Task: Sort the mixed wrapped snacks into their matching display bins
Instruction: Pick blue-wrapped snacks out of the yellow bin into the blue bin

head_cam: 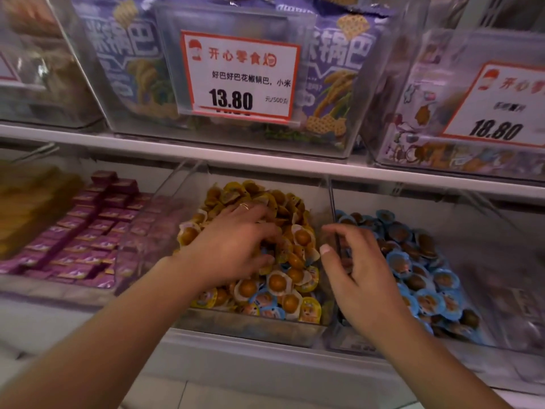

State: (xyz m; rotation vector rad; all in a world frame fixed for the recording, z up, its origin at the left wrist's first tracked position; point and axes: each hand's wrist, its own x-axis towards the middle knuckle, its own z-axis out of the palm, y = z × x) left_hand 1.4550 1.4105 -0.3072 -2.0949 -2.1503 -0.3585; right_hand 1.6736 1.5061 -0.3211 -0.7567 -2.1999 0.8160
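A price card (240, 76) on the clear upper bin (236, 137) read "开心零食" in red, with "好巴好巴花椒锅巴, 小米" and "13.80" per 500 grams beneath it; purple bags (339, 69) printed with large white characters stood behind it. A second card (498, 104), blurred, showed "18.80" on the bin to the right.

On the lower shelf, the middle bin (250, 326) held small round snack cups (277, 281) with yellow-orange domes and yellow rims, and a few blue-rimmed cups (272, 312) lay mixed among them near the front. The right-hand bin (354, 339) held blue-rimmed cups with brown centres (424, 278). Purple wrapped squares (88, 231) filled the bin to the left.

The left hand (233, 246), a ring (244, 206) on one finger, lay down among the yellow cups with fingers curled into the pile; whether it held one could not be told. The right hand (356, 270) hovered over the divider between the two bins, fingers loosely bent and spread, holding nothing visible.
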